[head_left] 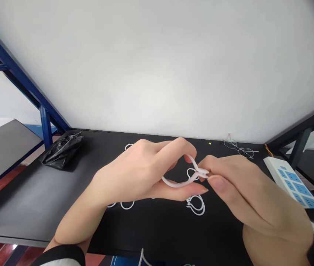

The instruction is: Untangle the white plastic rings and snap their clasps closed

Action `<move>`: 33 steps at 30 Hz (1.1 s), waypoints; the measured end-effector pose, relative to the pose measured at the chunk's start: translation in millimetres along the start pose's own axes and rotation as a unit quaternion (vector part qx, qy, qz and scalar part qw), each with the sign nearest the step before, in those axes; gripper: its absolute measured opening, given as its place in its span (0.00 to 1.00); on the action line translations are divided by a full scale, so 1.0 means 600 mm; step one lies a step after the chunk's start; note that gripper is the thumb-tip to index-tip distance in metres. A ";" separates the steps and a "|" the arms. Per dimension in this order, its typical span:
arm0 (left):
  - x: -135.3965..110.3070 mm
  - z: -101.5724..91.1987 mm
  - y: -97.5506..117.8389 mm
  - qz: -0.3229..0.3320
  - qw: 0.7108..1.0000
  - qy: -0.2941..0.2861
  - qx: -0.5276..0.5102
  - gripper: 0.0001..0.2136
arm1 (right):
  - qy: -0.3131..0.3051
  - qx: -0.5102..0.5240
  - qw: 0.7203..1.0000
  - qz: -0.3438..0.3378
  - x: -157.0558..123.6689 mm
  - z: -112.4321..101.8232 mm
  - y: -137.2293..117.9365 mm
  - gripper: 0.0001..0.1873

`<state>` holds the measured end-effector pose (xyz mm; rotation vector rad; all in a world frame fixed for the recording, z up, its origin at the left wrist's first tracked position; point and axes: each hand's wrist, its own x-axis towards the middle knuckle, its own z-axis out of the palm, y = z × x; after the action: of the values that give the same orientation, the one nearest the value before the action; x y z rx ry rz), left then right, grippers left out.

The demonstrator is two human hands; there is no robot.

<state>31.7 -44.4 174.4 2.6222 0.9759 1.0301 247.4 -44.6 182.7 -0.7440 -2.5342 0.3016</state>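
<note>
A white plastic ring clip point(176, 184) is held up above the black table between both hands. My left hand point(145, 166) curls its fingers and thumb around the ring's loop, hiding part of it. The thumb and forefinger of my right hand point(245, 188) pinch the small tabs where the ring's two ends meet. On the table below, more white rings point(197, 213) lie just beneath the hands. Another ring point(127, 208) rests under my left wrist, and one more point(129, 144) shows partly behind that hand.
A crumpled black plastic bag point(62, 150) lies at the table's point(90, 147) back left. Eyeglasses point(238, 148) sit near the wall at the back right. Beside my right hand is a white power strip point(292, 183) with blue sockets. Blue metal framing point(21, 66) rises on the left.
</note>
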 end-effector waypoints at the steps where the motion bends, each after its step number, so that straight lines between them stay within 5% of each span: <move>1: 0.000 0.000 0.000 0.002 1.000 0.004 -0.002 0.17 | 0.008 -0.006 1.000 -0.005 0.000 0.000 -0.001 0.17; 8: 0.002 0.000 -0.001 0.000 1.000 0.007 -0.018 0.16 | 0.000 -0.031 0.999 -0.016 0.000 0.001 -0.002 0.17; 20: 0.002 -0.015 0.002 -0.034 0.992 -0.072 -0.097 0.15 | 0.009 -0.128 0.991 -0.031 -0.003 0.008 -0.012 0.17; 33: 0.002 -0.015 0.006 -0.041 0.990 -0.073 -0.111 0.12 | 0.028 -0.165 0.985 -0.026 -0.005 0.009 -0.019 0.16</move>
<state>28.2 -47.5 183.1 2.4157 0.8738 0.8587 241.8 -56.3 180.5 -0.7918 -2.5740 -0.1617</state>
